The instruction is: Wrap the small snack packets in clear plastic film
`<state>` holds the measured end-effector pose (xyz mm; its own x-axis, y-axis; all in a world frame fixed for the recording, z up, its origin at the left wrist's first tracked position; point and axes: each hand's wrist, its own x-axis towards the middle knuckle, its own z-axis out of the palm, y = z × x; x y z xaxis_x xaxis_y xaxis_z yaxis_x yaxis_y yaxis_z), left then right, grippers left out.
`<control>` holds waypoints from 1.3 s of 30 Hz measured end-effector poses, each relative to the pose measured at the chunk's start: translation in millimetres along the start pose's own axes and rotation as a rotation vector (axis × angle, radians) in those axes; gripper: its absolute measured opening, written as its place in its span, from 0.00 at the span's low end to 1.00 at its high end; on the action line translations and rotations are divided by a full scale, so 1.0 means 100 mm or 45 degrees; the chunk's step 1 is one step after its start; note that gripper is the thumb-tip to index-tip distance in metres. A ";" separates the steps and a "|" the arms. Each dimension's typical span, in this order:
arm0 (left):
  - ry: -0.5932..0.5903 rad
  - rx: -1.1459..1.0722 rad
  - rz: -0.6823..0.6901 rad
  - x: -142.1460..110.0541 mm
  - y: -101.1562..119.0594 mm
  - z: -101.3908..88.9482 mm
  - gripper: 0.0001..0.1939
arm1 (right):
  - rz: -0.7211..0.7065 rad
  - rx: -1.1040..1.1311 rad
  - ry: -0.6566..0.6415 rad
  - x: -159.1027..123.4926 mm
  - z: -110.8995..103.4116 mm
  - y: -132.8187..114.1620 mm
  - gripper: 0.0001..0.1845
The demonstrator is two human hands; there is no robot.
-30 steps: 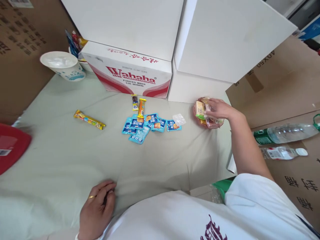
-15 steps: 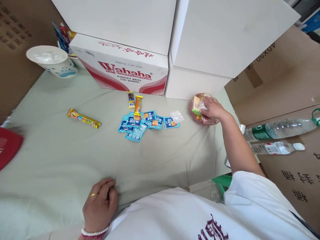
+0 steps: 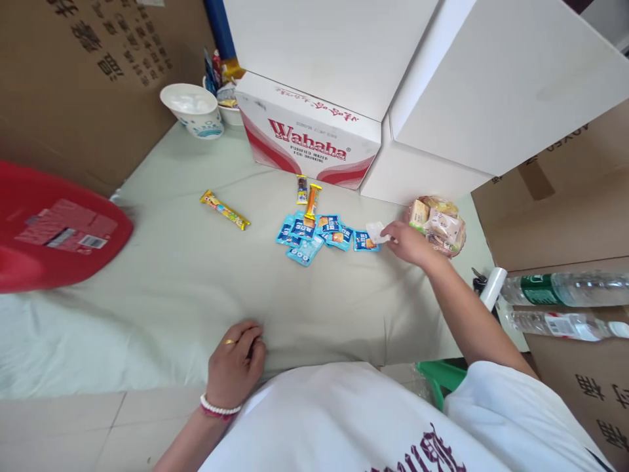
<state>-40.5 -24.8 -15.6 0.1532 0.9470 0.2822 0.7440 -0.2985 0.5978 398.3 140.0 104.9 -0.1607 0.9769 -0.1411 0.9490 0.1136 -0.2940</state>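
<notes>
My right hand (image 3: 407,244) has its fingertips closed on the edge of a small whitish see-through packet (image 3: 376,233). That packet lies partly over a blue snack sachet (image 3: 366,241). A pile of blue sachets (image 3: 304,229) lies to its left, with an orange-and-yellow wrapped bar (image 3: 312,200) and a dark small wrapped bar (image 3: 301,189) behind. Just beyond my right hand stands a round basket (image 3: 455,248) filled with wrapped snacks. My left hand (image 3: 236,364) rests loosely curled at the table's near edge, nothing visible in it.
A long yellow snack stick (image 3: 225,210) lies on the left of the cloth-covered table (image 3: 196,275). Behind stand a Wahaha carton (image 3: 309,144), white boxes (image 3: 432,164) and a paper tub (image 3: 194,111). A red container (image 3: 63,229) is at left; plastic bottles (image 3: 565,288) are at right.
My right hand has left the snack basket and moved left to the see-through packet. My left hand stays curled at the table edge. The view has shifted left, showing more of the red container.
</notes>
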 end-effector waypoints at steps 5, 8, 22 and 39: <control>-0.034 -0.268 -0.180 -0.01 0.04 -0.16 0.09 | 0.301 0.224 0.185 -0.05 0.48 -0.05 0.08; -0.102 -0.472 -0.263 0.06 0.19 -0.21 0.08 | 0.414 0.882 0.404 -0.33 0.62 -0.19 0.11; -0.372 -1.745 -1.045 0.96 1.21 0.57 0.24 | 0.298 1.561 0.278 -1.20 1.13 -1.19 0.11; -0.215 -1.956 -1.104 0.86 1.06 0.52 0.22 | -0.268 0.787 0.496 -1.21 1.10 -1.31 0.09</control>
<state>85.2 31.0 33.5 0.2167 0.8495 -0.4810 -0.5680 0.5105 0.6456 263.9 -13.2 56.2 -0.1056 0.9521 0.2869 0.5659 0.2948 -0.7699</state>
